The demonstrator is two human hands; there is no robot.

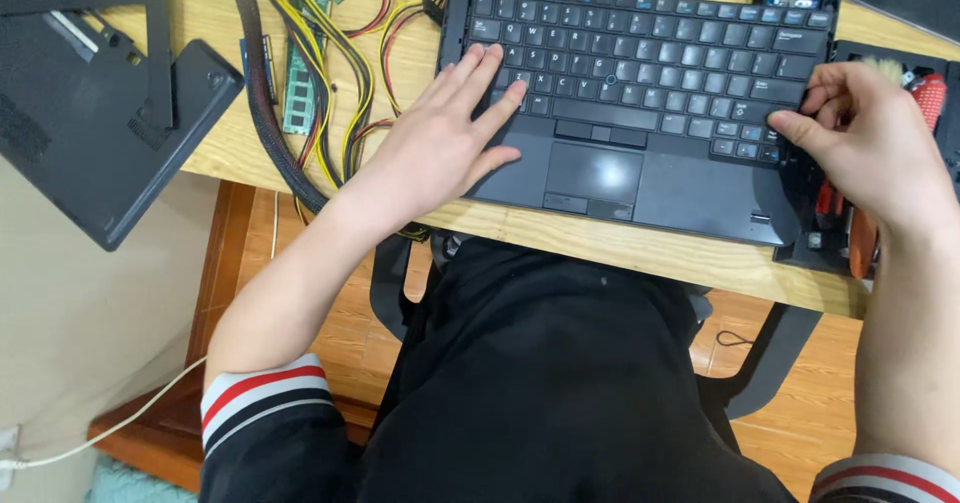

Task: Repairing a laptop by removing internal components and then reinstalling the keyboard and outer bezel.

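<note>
A dark laptop base (690, 198) with keyboard (640, 58) and touchpad (593, 173) lies on a light wooden desk (600, 243). My left hand (440, 138) rests flat and open on the left palm rest, fingers spread over the left keys. My right hand (865, 148) sits at the laptop's right edge, fingers curled, with the fingertips pressing near the lower right keys. I cannot see anything held in it.
A bundle of yellow, red and black cables (320, 73) and green memory sticks (298, 88) lie left of the laptop. Black laptop cover parts (90, 113) overhang the desk's left edge. A tool tray with red and orange handles (850, 233) sits at the right.
</note>
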